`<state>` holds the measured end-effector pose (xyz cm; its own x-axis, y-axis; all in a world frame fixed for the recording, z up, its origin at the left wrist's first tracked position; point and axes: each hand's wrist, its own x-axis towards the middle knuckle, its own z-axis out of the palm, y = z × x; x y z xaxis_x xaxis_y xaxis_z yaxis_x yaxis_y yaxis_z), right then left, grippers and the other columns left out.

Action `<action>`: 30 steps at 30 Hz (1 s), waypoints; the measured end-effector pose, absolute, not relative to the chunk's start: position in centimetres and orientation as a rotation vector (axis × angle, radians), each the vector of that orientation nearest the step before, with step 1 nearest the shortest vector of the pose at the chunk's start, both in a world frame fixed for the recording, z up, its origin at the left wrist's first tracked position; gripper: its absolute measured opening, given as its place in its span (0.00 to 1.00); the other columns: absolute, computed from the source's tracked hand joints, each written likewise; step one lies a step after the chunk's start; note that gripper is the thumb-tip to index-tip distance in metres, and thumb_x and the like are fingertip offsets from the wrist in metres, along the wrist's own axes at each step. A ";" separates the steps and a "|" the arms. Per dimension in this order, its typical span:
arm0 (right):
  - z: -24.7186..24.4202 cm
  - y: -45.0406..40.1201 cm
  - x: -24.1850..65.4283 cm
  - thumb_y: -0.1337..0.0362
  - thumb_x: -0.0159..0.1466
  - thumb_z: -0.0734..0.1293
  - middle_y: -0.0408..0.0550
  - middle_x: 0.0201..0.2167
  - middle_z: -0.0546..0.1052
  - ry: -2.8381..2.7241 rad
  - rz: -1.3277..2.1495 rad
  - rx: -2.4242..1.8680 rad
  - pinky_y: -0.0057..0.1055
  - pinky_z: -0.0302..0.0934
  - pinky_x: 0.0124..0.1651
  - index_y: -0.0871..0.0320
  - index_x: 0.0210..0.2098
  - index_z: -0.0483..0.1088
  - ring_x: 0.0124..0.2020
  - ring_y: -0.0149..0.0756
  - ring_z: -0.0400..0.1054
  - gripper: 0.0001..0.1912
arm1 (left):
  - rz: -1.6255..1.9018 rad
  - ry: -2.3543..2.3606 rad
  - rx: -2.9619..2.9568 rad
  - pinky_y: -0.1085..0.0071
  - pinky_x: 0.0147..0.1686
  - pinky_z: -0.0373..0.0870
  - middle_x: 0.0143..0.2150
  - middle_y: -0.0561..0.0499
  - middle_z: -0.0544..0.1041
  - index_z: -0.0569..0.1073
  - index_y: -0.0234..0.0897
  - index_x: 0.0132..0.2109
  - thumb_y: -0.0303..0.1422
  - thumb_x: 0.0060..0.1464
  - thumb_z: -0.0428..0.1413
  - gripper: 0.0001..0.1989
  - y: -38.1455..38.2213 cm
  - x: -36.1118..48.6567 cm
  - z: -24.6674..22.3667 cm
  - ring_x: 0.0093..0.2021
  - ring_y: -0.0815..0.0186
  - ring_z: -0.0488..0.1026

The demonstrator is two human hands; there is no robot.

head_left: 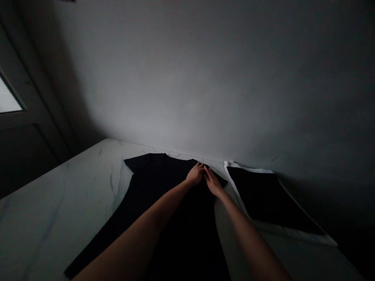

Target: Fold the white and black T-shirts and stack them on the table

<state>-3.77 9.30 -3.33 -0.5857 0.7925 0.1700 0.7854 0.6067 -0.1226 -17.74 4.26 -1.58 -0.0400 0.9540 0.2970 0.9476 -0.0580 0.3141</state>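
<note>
A black short-sleeved T-shirt (175,187) lies spread on a white marble-patterned table (84,187), its neckline toward the wall. Both hands rest on its right shoulder, close together. My left hand (195,174) lies on the cloth with its fingers stretched forward. Beside it, my right hand (212,182) lies near the right sleeve, fingers extended and pointing up and left. The fingertips of the two hands nearly meet. Dim light hides whether any cloth is between the fingers.
Right of the shirt lies a folded dark garment (272,199) with white edges. A grey wall (187,78) runs along the table's back edge. At the left stands a door or window frame (32,89) with a bright pane.
</note>
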 end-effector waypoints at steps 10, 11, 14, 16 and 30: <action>0.0 5.3 -11.8 0.61 0.71 0.57 0.68 0.69 0.57 -2.689 -0.112 -1.280 0.48 0.48 0.67 0.69 0.66 0.61 0.69 0.54 0.51 0.27 | 0.296 2.378 2.099 0.52 0.69 0.47 0.73 0.37 0.51 0.57 0.31 0.70 0.46 0.67 0.42 0.32 -16.5 -32.4 -4.8 0.73 0.50 0.45; 0.0 4.0 -14.2 0.60 0.71 0.56 0.67 0.69 0.58 -2.751 -0.013 -1.116 0.46 0.49 0.67 0.68 0.66 0.61 0.70 0.52 0.51 0.27 | 0.290 2.355 2.139 0.54 0.69 0.46 0.73 0.39 0.51 0.55 0.33 0.71 0.47 0.68 0.40 0.32 -18.6 -33.2 -5.0 0.73 0.52 0.46; -1.3 -0.5 -20.9 0.57 0.72 0.55 0.60 0.70 0.55 -2.878 0.260 -0.691 0.43 0.47 0.69 0.64 0.67 0.59 0.71 0.46 0.49 0.28 | 0.319 2.272 2.245 0.57 0.69 0.45 0.74 0.42 0.50 0.50 0.37 0.73 0.49 0.68 0.37 0.33 -24.3 -34.0 -5.3 0.73 0.56 0.46; -2.5 -3.6 -24.3 0.54 0.72 0.54 0.56 0.72 0.51 -2.946 0.330 -0.544 0.45 0.44 0.70 0.60 0.69 0.56 0.72 0.45 0.45 0.30 | 0.338 2.251 2.255 0.57 0.69 0.45 0.74 0.43 0.49 0.47 0.37 0.73 0.50 0.68 0.37 0.34 -27.3 -33.8 -5.3 0.73 0.57 0.45; 3.4 -7.4 -35.1 0.56 0.69 0.64 0.52 0.51 0.77 -2.724 0.188 -0.969 0.33 0.65 0.51 0.57 0.47 0.74 0.51 0.40 0.72 0.15 | 0.516 2.587 1.761 0.55 0.55 0.68 0.61 0.35 0.71 0.64 0.30 0.63 0.37 0.62 0.53 0.26 -33.0 -30.5 -2.3 0.58 0.50 0.69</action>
<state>-35.11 -7.43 3.41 -0.7501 0.6352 0.1842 0.6038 0.7714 -0.2011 -30.51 -33.01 -2.28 -0.3833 0.9006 0.2049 0.9103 0.3308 0.2487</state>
